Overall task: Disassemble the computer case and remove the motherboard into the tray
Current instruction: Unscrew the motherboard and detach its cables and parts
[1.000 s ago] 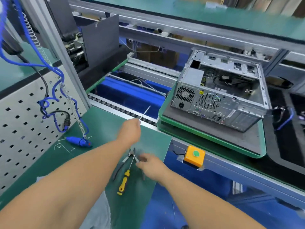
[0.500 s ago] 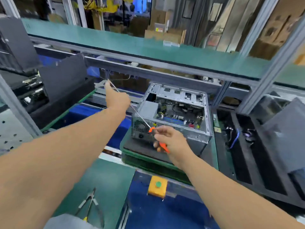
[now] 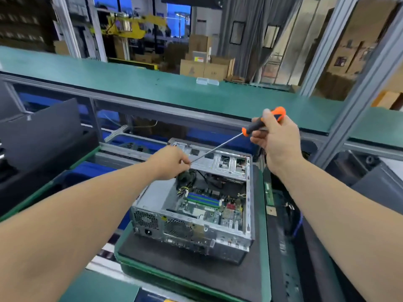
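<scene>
An open silver computer case [image 3: 226, 238] lies on a green-rimmed tray with a black mat [image 3: 192, 277]. Its motherboard [image 3: 214, 209], with blue memory slots, shows inside. My right hand [image 3: 275, 136] grips the orange and black handle of a long screwdriver [image 3: 220, 147] above the case's far right. The thin shaft slants down to the left, where my left hand [image 3: 170, 163] pinches its tip end over the case's far left corner.
A green shelf [image 3: 152, 86] on an aluminium frame runs across behind the case. Dark side panels [image 3: 41, 131] lean at the left. A black tray with cables [image 3: 285, 216] lies to the right. A green mat [image 3: 98, 288] covers the bench at the near left.
Both hands left the bench tools and rose over the case. My right hand lifted the screwdriver handle up and right; my left hand came from the far left to the shaft's tip over the case.
</scene>
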